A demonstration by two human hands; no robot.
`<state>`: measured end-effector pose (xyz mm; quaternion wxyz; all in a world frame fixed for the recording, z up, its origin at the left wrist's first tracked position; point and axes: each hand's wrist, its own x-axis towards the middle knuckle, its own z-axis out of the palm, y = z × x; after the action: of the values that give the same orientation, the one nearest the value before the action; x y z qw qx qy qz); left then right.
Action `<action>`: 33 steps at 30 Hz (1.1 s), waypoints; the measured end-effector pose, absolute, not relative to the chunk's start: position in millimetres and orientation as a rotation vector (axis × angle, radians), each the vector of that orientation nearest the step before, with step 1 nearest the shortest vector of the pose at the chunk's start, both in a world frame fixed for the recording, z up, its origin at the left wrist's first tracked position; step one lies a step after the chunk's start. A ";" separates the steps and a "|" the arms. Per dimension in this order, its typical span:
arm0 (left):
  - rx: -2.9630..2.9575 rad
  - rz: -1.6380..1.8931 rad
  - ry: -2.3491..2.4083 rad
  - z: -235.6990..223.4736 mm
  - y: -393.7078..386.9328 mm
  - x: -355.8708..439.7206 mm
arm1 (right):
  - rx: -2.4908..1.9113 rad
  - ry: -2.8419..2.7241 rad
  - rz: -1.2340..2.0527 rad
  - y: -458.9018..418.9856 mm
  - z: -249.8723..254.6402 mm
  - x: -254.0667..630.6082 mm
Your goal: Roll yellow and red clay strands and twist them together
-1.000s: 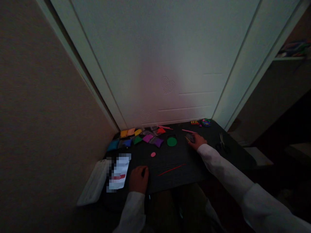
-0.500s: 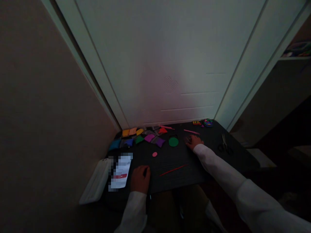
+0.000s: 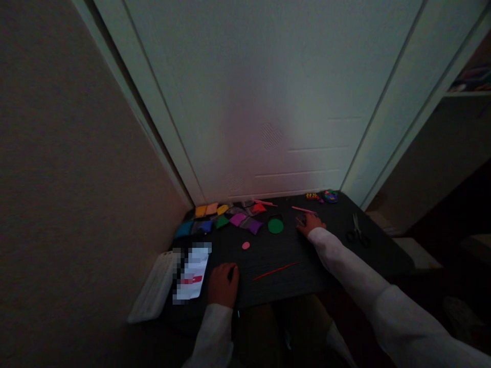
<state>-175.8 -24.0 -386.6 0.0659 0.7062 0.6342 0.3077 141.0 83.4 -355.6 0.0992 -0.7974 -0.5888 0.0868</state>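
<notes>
My left hand [image 3: 223, 284] rests at the front edge of the dark table with its fingers curled in, and nothing shows in it. Further back on the right, my right hand [image 3: 310, 224] is low over the tabletop, its fingers bent together; what they hold, if anything, is too dark to make out. Just behind those fingers lies a pink stick-like tool [image 3: 304, 210]. A green disc [image 3: 275, 226] is to the left of my right hand. Between the hands are a small pink disc [image 3: 246, 246] and a thin red strand [image 3: 274, 271].
Several coloured packets [image 3: 238, 220] line the back left. A phone [image 3: 193, 272] with a lit screen lies left of my left hand, beside a white tray-like object [image 3: 153, 289]. Scissors [image 3: 357, 232] lie at the right, and small colourful ornaments [image 3: 330, 196] at the back right.
My right hand has shifted slightly at its spot. A thin yellowish piece and a greyish thing seen at its fingers a second ago no longer show clearly. My left hand stays put.
</notes>
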 end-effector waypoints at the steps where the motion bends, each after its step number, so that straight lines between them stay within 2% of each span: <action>1: 2.131 0.931 1.910 -386.8 -23.9 -176.0 | -2.355 -1.756 0.256 82.4 -355.2 138.5; 7: 2.137 0.925 1.906 -383.8 -24.7 -175.5 | -2.299 -1.865 0.258 76.0 -355.4 121.6; 11: 2.121 0.932 1.931 -382.7 -25.8 -174.9 | -2.310 -1.751 0.300 82.3 -353.9 136.0; 15: 2.127 0.933 1.920 -384.2 -25.5 -174.9 | -2.136 -1.646 0.385 85.2 -348.6 158.5; 22: 2.137 0.904 1.932 -385.0 -24.4 -175.3 | -2.158 -1.710 0.313 53.7 -355.7 182.2; 33: 2.121 0.894 1.946 -386.6 -23.9 -175.5 | -2.179 -1.921 0.183 25.3 -364.8 146.1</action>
<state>-175.5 -23.9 -386.6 0.0638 0.7023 0.6443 0.2959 146.1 25.3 -364.8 0.1151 -0.7437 -0.6556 0.0624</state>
